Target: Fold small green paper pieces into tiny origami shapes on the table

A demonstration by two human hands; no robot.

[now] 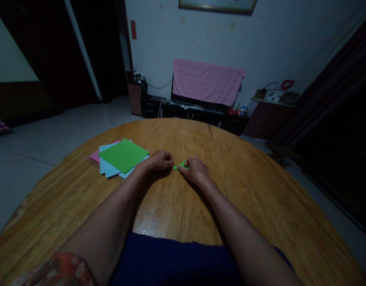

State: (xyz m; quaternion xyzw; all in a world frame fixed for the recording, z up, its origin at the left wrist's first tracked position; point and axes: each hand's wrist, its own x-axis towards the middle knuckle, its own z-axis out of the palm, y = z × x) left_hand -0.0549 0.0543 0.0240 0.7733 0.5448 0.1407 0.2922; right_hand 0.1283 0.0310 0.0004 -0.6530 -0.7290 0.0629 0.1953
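On the round wooden table [183, 210], my right hand [197, 170] grips a small folded piece of green paper [183, 163] between thumb and fingers. The paper's narrow end points left, and its right part is hidden under my fingers. My left hand [161, 160] rests just left of that narrow end, its fingers curled and closed. Whether those fingers hold anything is hidden. Beside my left wrist lies a stack of paper sheets, with a green square sheet [123, 155] on top, light blue sheets [104, 166] below it and a pink sheet [95, 156] at the left edge.
Beyond the table's far edge stands a low black cabinet [194, 114] with a screen covered by a pink cloth [208, 81]. A side cabinet [268, 119] with assorted items stands to the right. Dark curtains [326, 87] hang at the far right.
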